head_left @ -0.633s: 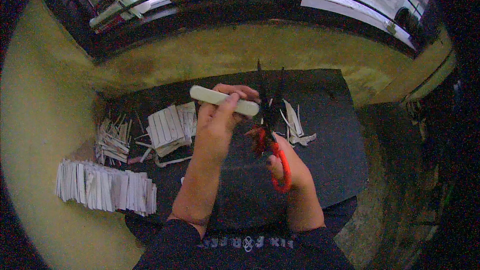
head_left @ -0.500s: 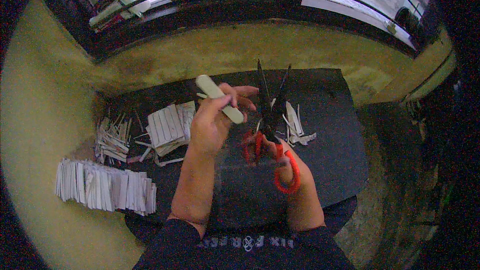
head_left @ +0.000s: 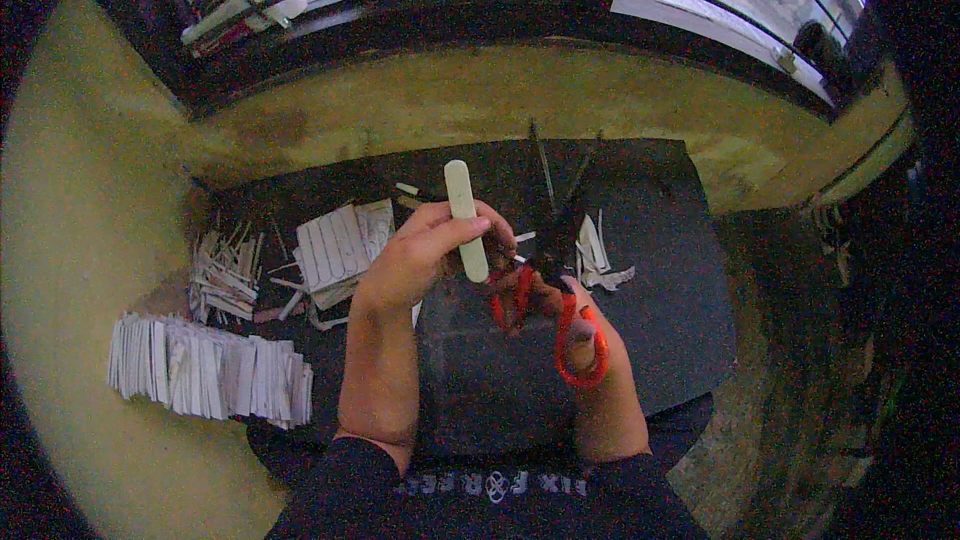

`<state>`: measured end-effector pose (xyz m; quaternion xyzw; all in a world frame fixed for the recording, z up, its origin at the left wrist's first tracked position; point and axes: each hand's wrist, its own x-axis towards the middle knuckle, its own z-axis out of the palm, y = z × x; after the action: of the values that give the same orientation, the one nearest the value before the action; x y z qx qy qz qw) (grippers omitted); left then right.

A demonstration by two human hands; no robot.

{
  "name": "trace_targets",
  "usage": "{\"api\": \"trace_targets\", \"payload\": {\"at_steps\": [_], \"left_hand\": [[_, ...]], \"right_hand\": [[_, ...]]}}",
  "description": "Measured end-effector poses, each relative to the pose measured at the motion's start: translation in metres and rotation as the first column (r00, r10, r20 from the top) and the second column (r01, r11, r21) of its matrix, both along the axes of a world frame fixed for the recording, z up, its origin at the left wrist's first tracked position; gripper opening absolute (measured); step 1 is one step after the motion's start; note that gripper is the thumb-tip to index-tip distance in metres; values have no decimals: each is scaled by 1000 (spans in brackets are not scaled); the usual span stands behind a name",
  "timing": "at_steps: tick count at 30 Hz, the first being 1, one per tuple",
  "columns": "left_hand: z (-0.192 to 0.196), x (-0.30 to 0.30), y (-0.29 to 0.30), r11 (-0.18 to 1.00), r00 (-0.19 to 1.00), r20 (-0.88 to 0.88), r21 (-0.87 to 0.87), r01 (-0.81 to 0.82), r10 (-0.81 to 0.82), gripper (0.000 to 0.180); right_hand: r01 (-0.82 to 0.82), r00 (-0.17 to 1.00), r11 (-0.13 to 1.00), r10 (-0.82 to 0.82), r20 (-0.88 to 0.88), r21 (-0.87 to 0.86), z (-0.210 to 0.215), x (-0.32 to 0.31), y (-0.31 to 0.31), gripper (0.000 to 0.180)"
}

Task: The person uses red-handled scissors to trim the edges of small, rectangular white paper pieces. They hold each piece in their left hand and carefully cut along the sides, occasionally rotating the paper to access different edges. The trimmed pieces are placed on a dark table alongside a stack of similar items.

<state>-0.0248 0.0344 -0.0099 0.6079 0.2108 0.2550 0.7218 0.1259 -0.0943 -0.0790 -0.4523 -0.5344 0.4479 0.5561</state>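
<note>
Between thumb and fingers of my left hand [head_left: 410, 255], a flat whitish strip with rounded ends [head_left: 463, 215] stands nearly upright; its exact kind cannot be told. My right hand [head_left: 548, 298] has its fingers through the red handles of a pair of dark scissors [head_left: 548, 270]. The blades are apart and point toward the wall, with nothing visible between their tips. The strip is left of the blades, its lower end close to a red handle loop. Pale curled scraps [head_left: 597, 258] lie on the black table [head_left: 480, 380] beside the scissors.
A long row of whitish strips [head_left: 210, 368] lines the table's left side. Behind it are narrow offcuts [head_left: 228, 280] and a stack of pale pieces marked with strip outlines [head_left: 332, 248]. A yellowish wall [head_left: 420, 90] and a barred window [head_left: 700, 0] border the far side.
My left hand has turned the strip from a slant to nearly upright and lowered it slightly. The scissors have shifted a little to the right, blades still apart.
</note>
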Motion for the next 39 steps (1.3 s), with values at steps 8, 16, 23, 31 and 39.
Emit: {"api": "trace_targets", "payload": {"at_steps": [8, 16, 23, 31, 39], "left_hand": [[-1, 10, -6, 978, 978, -67, 88, -192, 198, 27], [4, 15, -9, 854, 838, 246, -337, -396, 486, 30], [8, 29, -23, 848, 801, 309, -329, -415, 512, 29], [14, 32, -40, 809, 841, 213, 237, -538, 497, 20], [13, 32, -47, 818, 846, 212, 225, -530, 490, 16]], "right_hand": [[-6, 999, 1000, 5, -33, -30, 34, -8, 7, 91], [30, 966, 999, -17, 258, -46, 9, -2, 12, 74], [28, 949, 999, -21, 315, -19, 5, 0, 15, 75], [60, 979, 997, -52, 196, -38, 9, 0, 2, 78], [177, 969, 984, -174, 176, -2, 5, -4, -4, 89]]}}
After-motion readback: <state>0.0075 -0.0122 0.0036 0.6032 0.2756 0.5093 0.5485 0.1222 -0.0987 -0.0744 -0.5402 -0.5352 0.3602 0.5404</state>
